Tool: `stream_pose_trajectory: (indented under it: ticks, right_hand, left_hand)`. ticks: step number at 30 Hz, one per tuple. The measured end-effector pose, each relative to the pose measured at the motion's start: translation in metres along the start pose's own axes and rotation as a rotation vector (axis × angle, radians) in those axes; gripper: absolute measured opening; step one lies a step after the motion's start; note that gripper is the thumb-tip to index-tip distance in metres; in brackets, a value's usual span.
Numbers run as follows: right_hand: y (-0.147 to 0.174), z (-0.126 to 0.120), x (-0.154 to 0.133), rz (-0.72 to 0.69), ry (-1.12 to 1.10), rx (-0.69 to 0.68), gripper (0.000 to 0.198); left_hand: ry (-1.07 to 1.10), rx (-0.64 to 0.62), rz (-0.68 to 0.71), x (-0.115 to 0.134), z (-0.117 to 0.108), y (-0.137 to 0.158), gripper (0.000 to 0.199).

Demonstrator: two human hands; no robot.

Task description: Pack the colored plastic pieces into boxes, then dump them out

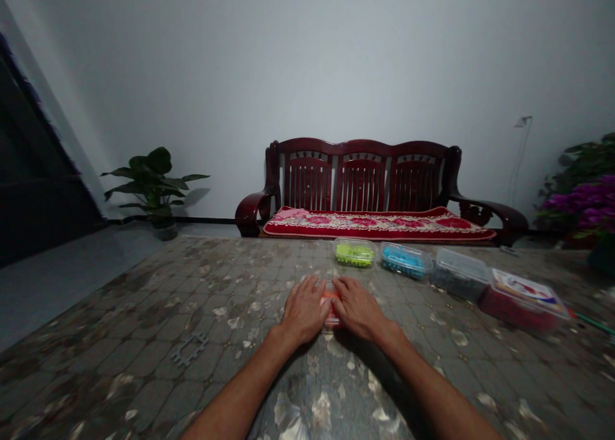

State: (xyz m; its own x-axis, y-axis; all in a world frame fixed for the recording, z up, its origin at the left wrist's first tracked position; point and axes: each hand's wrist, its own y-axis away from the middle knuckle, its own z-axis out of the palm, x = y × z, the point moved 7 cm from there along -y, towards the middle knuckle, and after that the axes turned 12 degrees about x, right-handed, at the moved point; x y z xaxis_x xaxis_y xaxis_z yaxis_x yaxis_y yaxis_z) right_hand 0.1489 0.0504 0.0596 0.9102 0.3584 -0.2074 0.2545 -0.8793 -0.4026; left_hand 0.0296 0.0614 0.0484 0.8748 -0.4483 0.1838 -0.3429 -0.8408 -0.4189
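In front of me on the table is a small clear plastic box (332,322) with orange-red contents, mostly covered by my hands. My left hand (303,307) grips its left side, thumb on top and fingers stretched forward over the edge. On the opposite side, my right hand (358,307) does the same, its thumb close to the left one. The lid and the contents show only in the narrow gap between the hands. Off to the left lies a grey interlocking plastic frame (190,350) with a square opening.
Along the table's far right stand clear boxes of lime-green pieces (354,253) and blue pieces (406,260), a dark-filled box (460,275) and a red-filled box (523,301). A patterned cloth (230,363) covers the table. Beyond it are a wooden bench (360,171) and a potted plant (156,180).
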Motion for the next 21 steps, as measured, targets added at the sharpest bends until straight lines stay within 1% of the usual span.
stream_pose_trajectory:
  ticks: [3, 10, 14, 17, 19, 21]
  right_hand:
    - [0.000, -0.001, 0.000, 0.029, 0.017, 0.017, 0.047]
    - [0.000, 0.004, -0.002, 0.002, 0.060, 0.014, 0.045]
    - [-0.002, 0.003, -0.001, 0.007, 0.060, 0.014, 0.047]
    - [-0.003, 0.002, -0.002, 0.027, 0.075, -0.028, 0.050]
    - [-0.004, 0.001, -0.002, 0.049, 0.104, -0.052, 0.051]
    - [-0.006, 0.000, -0.006, 0.046, 0.124, -0.042, 0.050]
  left_hand:
    - [-0.003, -0.032, -0.008, 0.001, -0.004, -0.001, 0.052]
    - [0.017, -0.019, -0.010, 0.003, -0.012, -0.002, 0.050]
    - [0.026, -0.036, -0.010, 0.000, -0.007, -0.003, 0.053]
    - [0.024, -0.068, 0.005, -0.004, -0.001, -0.004, 0.052]
    - [0.023, -0.068, 0.027, -0.007, 0.000, -0.005, 0.052]
    - [0.022, -0.062, 0.031, -0.010, -0.001, -0.007, 0.052]
